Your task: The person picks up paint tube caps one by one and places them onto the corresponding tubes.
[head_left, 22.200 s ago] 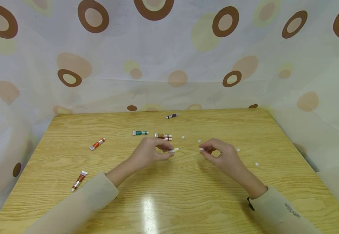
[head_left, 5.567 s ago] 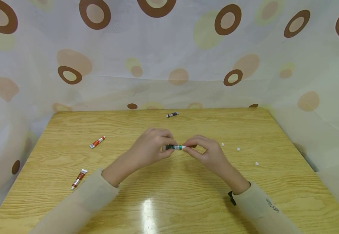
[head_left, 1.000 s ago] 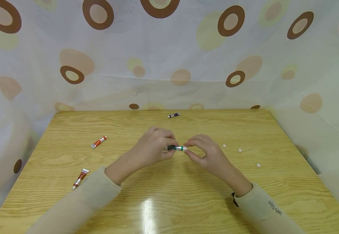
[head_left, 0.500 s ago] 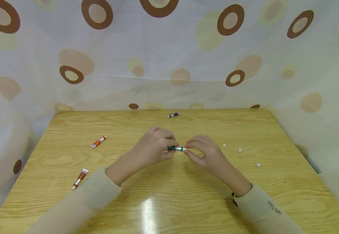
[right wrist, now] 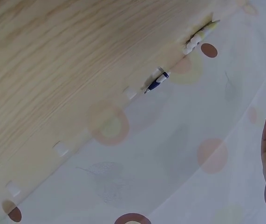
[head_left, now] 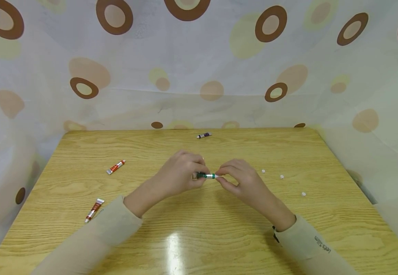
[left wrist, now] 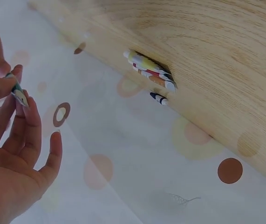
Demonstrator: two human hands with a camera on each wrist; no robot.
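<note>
We see almost no change: the left hand point(head_left: 181, 173) still holds the green tube point(head_left: 207, 175) above the middle of the surface point(head_left: 199, 236), and the right hand point(head_left: 241, 179) still pinches its right end, probably the cap.

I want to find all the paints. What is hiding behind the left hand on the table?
Behind the left hand, the left wrist view shows a few paint tubes lying close together on the table. From the head view the hand covers them, so their exact number cannot be told.
</note>
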